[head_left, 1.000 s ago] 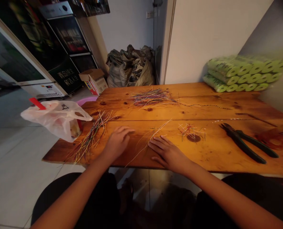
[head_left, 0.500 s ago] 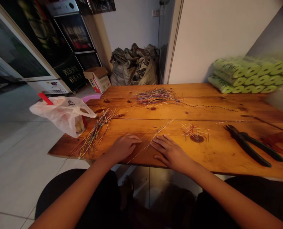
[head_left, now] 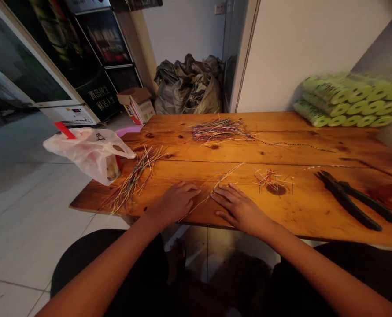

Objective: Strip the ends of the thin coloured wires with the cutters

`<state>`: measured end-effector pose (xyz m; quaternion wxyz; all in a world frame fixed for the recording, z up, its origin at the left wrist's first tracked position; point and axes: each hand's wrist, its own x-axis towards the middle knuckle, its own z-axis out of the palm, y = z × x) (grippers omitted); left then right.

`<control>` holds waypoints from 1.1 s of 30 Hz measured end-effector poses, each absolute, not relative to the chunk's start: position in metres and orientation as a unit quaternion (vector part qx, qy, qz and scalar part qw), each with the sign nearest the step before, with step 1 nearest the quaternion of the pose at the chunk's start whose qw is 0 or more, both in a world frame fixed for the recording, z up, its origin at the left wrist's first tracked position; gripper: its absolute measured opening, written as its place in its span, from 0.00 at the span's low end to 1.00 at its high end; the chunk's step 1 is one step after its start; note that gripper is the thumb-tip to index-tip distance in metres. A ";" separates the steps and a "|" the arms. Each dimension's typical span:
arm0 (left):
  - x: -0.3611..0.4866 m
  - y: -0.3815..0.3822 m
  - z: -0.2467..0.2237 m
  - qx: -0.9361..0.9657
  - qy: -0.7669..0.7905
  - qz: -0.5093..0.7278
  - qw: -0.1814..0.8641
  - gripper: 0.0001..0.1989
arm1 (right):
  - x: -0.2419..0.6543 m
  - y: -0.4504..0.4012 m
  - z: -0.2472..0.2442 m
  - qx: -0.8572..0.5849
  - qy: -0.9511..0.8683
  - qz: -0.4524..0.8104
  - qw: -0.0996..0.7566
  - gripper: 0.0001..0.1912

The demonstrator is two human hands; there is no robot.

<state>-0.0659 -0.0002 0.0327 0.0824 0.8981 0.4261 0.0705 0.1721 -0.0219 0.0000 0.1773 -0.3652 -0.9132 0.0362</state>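
Observation:
Several thin pale wires (head_left: 228, 174) lie slantwise on the wooden table (head_left: 282, 154), between my hands. My right hand (head_left: 238, 206) rests flat with fingers spread, its fingertips touching these wires. My left hand (head_left: 178, 200) is at the lower end of the wires, fingers curled together; whether it pinches a wire is too small to tell. Left of it lies a loose bundle of coloured wires (head_left: 134, 178). A small scatter of short wire pieces (head_left: 270, 178) is right of my right hand. A larger wire bundle (head_left: 219, 131) sits toward the back.
Dark-handled pliers (head_left: 351, 200) lie at the right. Beaded-looking strand (head_left: 295, 144) trails from the back bundle. A plastic bag (head_left: 86, 149) stands at the left corner, green-wrapped rolls (head_left: 351, 99) at the back right. Beyond the table are grey sacks (head_left: 187, 86) and a carton (head_left: 136, 105).
The view has shifted slightly. My left hand has moved a little and its fingers are more curled. My right hand stays by the pale wires.

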 end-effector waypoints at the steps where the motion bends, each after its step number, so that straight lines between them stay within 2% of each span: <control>1: -0.066 0.000 0.032 0.895 0.430 0.076 0.092 0.23 | 0.172 -0.022 0.000 -0.366 -0.913 0.035 0.174 0.23; 6: -0.071 -0.002 0.029 0.872 0.461 0.098 0.129 0.27 | 0.172 -0.022 0.001 -0.367 -0.914 0.035 0.172 0.23; 18: -0.076 -0.003 0.024 0.876 0.463 0.077 0.111 0.30 | 0.172 -0.022 0.000 -0.370 -0.913 0.030 0.169 0.23; 24: -0.079 -0.007 0.014 0.890 0.445 0.072 0.067 0.26 | 0.173 -0.022 0.001 -0.370 -0.913 0.036 0.170 0.23; 33: -0.078 -0.010 0.005 0.895 0.442 0.063 0.016 0.25 | 0.172 -0.021 0.001 -0.369 -0.913 0.032 0.169 0.23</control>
